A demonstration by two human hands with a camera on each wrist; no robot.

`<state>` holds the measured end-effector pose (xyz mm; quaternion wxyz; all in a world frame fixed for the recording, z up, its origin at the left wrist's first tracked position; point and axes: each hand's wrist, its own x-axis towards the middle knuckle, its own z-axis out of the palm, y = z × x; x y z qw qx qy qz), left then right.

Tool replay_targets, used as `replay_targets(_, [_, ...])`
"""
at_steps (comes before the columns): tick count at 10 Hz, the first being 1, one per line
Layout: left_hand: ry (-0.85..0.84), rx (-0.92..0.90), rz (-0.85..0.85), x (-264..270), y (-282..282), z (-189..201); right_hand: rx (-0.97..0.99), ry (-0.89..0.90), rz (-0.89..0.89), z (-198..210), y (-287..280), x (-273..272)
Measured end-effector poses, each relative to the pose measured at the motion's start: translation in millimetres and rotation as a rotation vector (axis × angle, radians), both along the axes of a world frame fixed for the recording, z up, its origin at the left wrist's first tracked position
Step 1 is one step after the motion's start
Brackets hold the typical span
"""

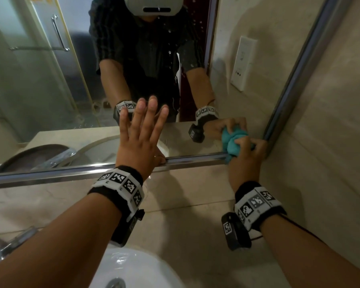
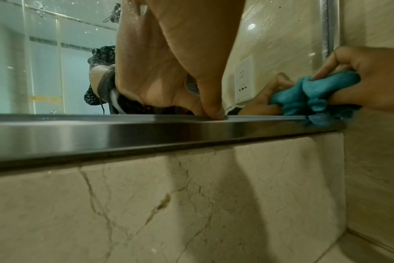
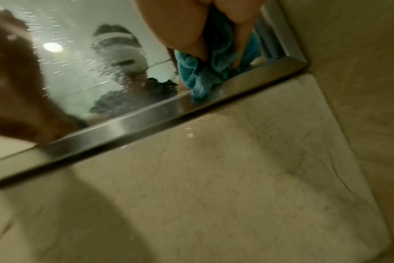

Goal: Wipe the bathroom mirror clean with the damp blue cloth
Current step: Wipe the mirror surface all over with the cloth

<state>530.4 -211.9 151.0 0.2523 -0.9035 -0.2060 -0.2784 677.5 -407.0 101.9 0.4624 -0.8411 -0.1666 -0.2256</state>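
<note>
Step in hand, as judged: wiping the bottom-right corner of the steel-framed bathroom mirror (image 1: 50, 90). To do it well: keep the bunched damp blue cloth (image 1: 234, 142) pressed flat to the glass, work it into the corner where the brushed steel frame (image 2: 146, 135) meets, then sweep left in overlapping passes; droplets show higher up the glass. Right hand (image 1: 246, 156) grips the cloth, fingers curled round it, against glass and frame. Left hand (image 1: 142, 134) lies flat on the mirror, fingers straight and spread, thumb tip on the frame's edge, bracing.
</note>
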Motion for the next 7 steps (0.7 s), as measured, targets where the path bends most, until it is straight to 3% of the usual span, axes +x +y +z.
replay_targets(1, [-0.012, -0.001, -0.013, -0.4, 0.4, -0.1, -0.247, -0.15, 0.143, 0.5, 17.7, -28.4])
replay_targets(2, [-0.015, -0.002, -0.022, -1.2, 0.3, -1.1, -0.359, -0.327, 0.442, -2.1, 33.3, -60.4])
replay_targets(3, [-0.011, 0.009, -0.009, -2.1, -0.9, -1.2, -0.4, -0.327, 0.528, -4.6, 32.0, -54.9])
replay_targets(4, [-0.013, -0.008, -0.016, -3.0, -5.0, 2.2, -0.318, -0.13, 0.326, -0.6, 9.9, -42.5])
replay_targets(5, [-0.005, -0.042, 0.003, -7.5, -10.6, 7.0, -0.342, -0.101, 0.269, -4.4, 1.6, -47.9])
replay_targets(6, [0.085, -0.123, 0.012, -18.3, -22.6, 19.2, -0.314, 0.068, 0.45, 0.1, -2.2, -69.1])
replay_targets(7, [0.255, -0.322, -0.035, -40.3, -36.5, 33.0, -0.245, 0.204, 0.483, 13.4, -12.6, -99.1])
